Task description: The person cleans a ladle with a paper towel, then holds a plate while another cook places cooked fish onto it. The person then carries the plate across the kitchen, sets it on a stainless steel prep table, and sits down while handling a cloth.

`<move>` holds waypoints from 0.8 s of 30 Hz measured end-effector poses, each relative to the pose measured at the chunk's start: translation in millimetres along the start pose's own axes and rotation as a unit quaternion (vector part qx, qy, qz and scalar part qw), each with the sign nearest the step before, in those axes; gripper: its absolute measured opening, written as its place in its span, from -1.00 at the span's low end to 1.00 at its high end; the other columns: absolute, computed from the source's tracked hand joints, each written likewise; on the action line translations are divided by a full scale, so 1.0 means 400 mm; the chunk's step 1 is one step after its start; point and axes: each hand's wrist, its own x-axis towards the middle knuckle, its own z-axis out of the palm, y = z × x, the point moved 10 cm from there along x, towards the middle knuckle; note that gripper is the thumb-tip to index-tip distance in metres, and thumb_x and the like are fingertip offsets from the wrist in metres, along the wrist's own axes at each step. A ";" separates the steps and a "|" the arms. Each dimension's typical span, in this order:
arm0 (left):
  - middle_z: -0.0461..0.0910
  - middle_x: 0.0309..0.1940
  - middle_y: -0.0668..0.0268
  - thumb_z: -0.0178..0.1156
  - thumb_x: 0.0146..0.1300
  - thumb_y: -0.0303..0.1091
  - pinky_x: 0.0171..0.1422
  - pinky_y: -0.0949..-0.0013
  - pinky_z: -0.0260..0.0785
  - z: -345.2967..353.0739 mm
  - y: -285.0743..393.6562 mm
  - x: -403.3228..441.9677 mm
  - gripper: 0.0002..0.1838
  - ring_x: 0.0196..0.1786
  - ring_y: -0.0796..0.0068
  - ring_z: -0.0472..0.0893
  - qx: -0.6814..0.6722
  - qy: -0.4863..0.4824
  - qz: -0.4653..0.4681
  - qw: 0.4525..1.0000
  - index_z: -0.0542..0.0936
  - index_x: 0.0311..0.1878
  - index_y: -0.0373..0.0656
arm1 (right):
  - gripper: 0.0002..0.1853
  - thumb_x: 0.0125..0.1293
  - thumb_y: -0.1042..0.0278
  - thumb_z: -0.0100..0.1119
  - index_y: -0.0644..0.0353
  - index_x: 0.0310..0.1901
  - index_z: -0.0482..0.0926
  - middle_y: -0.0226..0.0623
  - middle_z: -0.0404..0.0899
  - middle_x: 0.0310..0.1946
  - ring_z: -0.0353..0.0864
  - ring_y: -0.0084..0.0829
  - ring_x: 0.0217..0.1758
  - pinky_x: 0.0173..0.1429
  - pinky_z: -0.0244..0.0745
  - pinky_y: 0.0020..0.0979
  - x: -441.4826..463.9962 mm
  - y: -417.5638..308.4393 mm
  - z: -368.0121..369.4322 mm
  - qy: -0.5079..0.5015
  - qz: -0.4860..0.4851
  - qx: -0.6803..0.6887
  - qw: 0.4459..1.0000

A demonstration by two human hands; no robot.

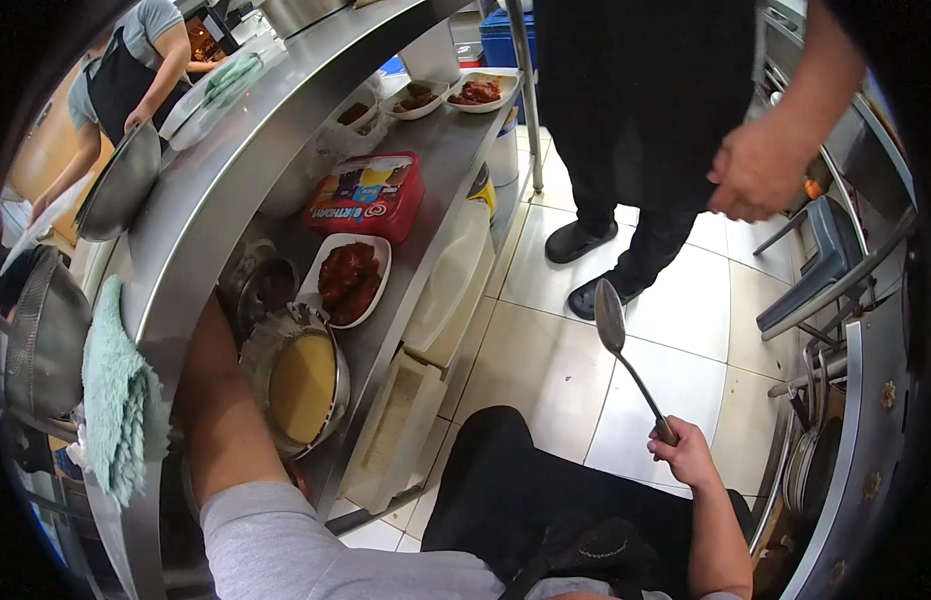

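The spoon (pixel 612 320) is pinched by its handle in the right hand (pixel 689 455), above floor tiles (pixel 546 345) bounded by the shelf (pixel 446 142) edge and a co-worker (pixel 636 100). Beyond the pot (pixel 286 328), the left hand is hidden; its grip cannot be told.

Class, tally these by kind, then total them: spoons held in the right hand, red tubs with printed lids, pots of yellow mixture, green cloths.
Spoon in the right hand: 1
Red tub: 1
Pot of yellow mixture: 1
Green cloths: 2
Total: 5
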 end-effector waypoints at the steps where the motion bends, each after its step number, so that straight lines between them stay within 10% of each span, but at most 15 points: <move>1: 0.62 0.08 0.02 0.29 0.10 -0.43 0.26 0.02 0.41 -0.043 0.029 -0.015 -0.53 0.15 -0.02 0.59 -0.005 0.021 0.006 1.000 0.59 0.14 -0.18 | -0.86 0.22 0.49 0.35 0.30 -0.27 0.56 -0.36 0.57 -0.52 0.57 -0.54 -0.45 -0.32 0.50 -0.44 0.007 0.000 -0.001 -0.002 -0.012 0.005 1.000; 17: 0.62 -0.02 0.21 0.32 0.10 -0.47 0.16 -0.05 0.39 -0.509 0.650 -0.545 -0.58 0.13 0.08 0.57 -0.189 0.256 0.160 0.934 0.63 0.09 -0.03 | -0.78 0.25 0.38 0.31 0.29 -0.13 0.57 -0.28 0.59 -0.52 0.58 -0.47 -0.53 -0.36 0.48 -0.40 0.021 -0.126 -0.115 0.023 -0.121 0.049 0.991; 24: 0.49 -0.36 0.35 0.34 -0.09 -0.55 0.02 0.11 0.23 -0.715 0.994 -0.924 -0.81 -0.12 0.25 0.51 -0.302 0.265 0.325 0.856 0.60 -0.41 -0.04 | -0.77 0.31 0.50 0.21 0.27 -0.02 0.52 -0.36 0.53 -0.50 0.54 -0.54 -0.49 -0.34 0.49 -0.47 -0.010 -0.052 -0.188 0.039 -0.109 0.270 0.956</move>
